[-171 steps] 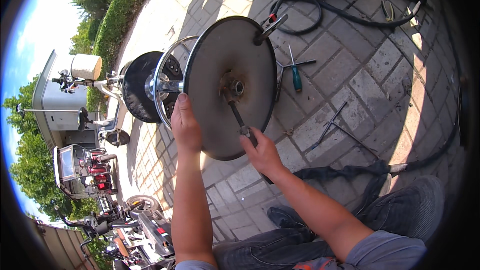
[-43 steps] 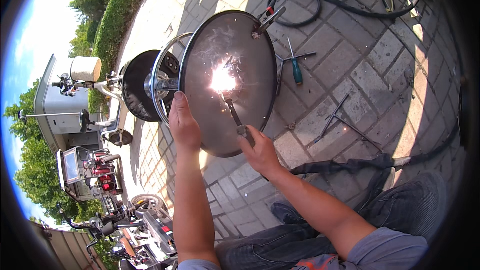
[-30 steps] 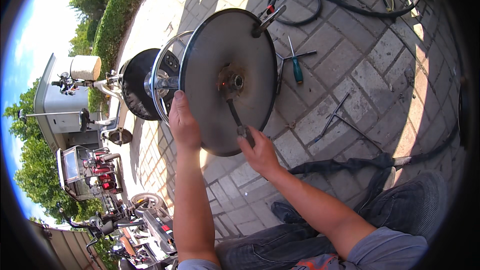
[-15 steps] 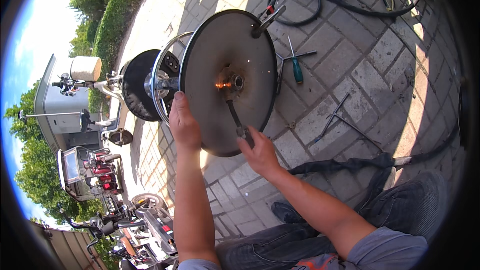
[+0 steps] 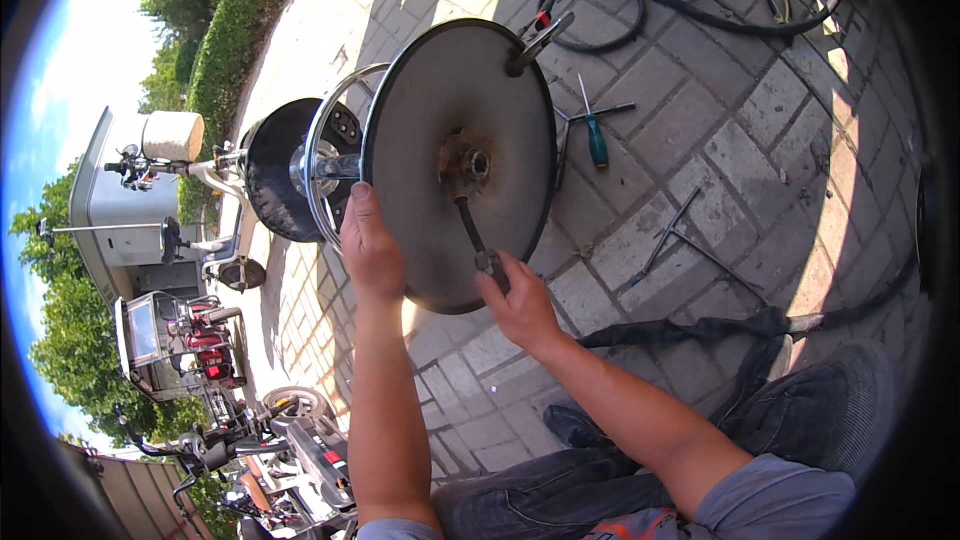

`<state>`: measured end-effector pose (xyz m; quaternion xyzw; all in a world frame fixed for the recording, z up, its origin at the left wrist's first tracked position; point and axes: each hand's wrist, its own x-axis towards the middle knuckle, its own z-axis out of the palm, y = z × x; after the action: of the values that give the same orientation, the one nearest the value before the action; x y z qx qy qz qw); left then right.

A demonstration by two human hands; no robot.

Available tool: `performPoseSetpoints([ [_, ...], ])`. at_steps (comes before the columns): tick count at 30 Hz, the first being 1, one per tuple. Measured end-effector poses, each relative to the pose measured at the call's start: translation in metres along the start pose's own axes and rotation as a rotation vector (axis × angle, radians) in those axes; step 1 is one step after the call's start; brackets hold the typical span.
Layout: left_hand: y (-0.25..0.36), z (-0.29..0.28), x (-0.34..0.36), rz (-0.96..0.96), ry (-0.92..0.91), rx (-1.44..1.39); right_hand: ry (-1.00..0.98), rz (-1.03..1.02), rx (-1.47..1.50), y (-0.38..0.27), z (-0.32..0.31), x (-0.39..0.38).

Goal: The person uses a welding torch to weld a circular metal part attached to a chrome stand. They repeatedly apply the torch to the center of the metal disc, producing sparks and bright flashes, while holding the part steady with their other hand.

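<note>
A bar stool lies on its side with its round grey base (image 5: 420,100) facing me. My left hand (image 5: 372,252) grips the base's left rim, thumb in front and fingers hidden behind. In my right hand (image 5: 518,302) is a small hammer (image 5: 470,224) with a dark shaft; its brownish head lies against the scorched, rusty collar (image 5: 477,164) at the base's middle. A metal spring clamp (image 5: 540,43) bites the base's upper right edge. Behind the base show the chrome foot ring (image 5: 322,130) and the black seat (image 5: 285,172).
A green-handled screwdriver (image 5: 597,142), T-shaped wrenches (image 5: 670,228), pliers (image 5: 775,2) and a thick black cable (image 5: 700,6) lie on the paving to the right. Another dark cable (image 5: 690,328) runs near my legs. Motorbikes (image 5: 300,455) stand at the left.
The orange glow beside the base's collar no longer shows. The hammer's head has shifted slightly up over that spot. My left hand keeps its hold on the base.
</note>
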<state>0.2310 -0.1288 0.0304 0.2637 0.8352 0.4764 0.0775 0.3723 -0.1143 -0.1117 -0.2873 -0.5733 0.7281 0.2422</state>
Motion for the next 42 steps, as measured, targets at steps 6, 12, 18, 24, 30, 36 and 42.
performPoseSetpoints([
  [6,-0.002,-0.007,0.003,-0.002,-0.012,0.032,-0.017,0.008,0.017,-0.004,-0.001,0.002],
  [12,0.002,-0.001,0.002,-0.005,-0.003,-0.046,-0.042,0.012,0.045,0.002,-0.005,-0.003],
  [18,0.003,0.001,0.002,-0.012,-0.014,-0.043,-0.014,-0.016,0.085,-0.001,-0.005,-0.001],
  [24,0.002,0.000,0.001,0.001,-0.007,-0.015,-0.007,-0.013,0.100,-0.002,-0.004,0.005],
  [30,-0.002,-0.006,0.001,0.007,-0.001,0.019,-0.060,0.027,0.116,-0.007,-0.007,0.002],
  [36,0.001,-0.004,-0.002,-0.003,-0.013,-0.001,-0.046,0.027,0.065,-0.003,-0.005,-0.004],
  [42,0.000,-0.003,-0.002,0.022,0.004,0.074,-0.044,0.028,0.122,0.000,-0.005,0.000],
])
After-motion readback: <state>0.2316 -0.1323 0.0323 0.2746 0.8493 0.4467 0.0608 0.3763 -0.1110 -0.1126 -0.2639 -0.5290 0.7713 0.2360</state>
